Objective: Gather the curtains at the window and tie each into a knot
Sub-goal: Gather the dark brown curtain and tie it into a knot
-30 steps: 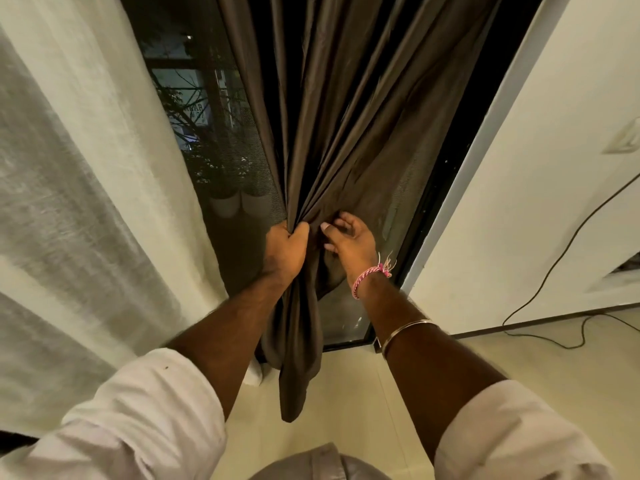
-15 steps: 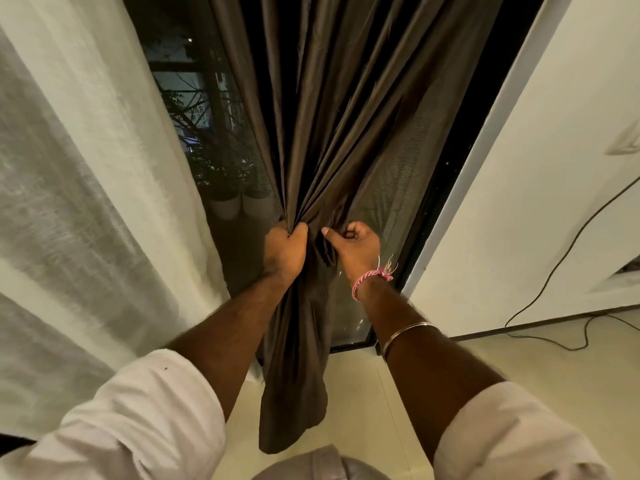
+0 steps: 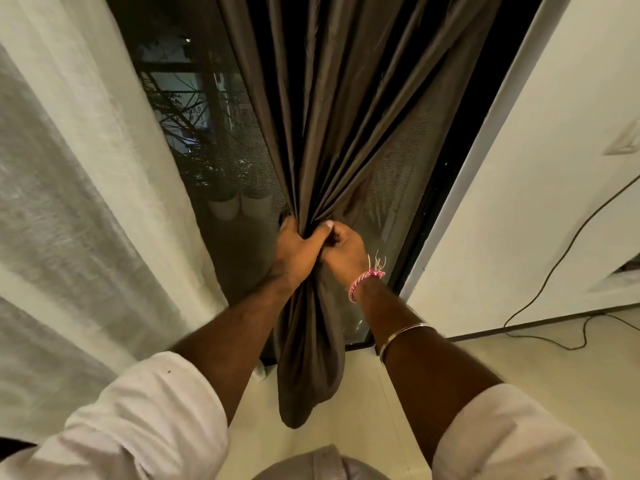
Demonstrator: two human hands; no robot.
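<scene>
A dark brown curtain [image 3: 332,109] hangs in front of the window [image 3: 194,140], pulled into one bunch of pleats at mid-height. My left hand [image 3: 294,249] grips the bunch from the left with its fingers wrapped round the cloth. My right hand [image 3: 343,249] grips the same bunch from the right, pressed against my left hand, thumb on top. Below my hands the gathered tail [image 3: 308,362] hangs loose down to just above the floor. A white sheer curtain [image 3: 76,188] hangs spread out on the left.
A white wall [image 3: 540,188] stands to the right of the dark window frame [image 3: 440,188]. A black cable [image 3: 554,271] runs down the wall and along the pale floor [image 3: 519,362]. Potted plants [image 3: 225,202] show through the window mesh.
My right hand has closed on the cloth and moved left against my left hand. The loose right part of the curtain is now drawn into the bunch, uncovering more mesh on the right.
</scene>
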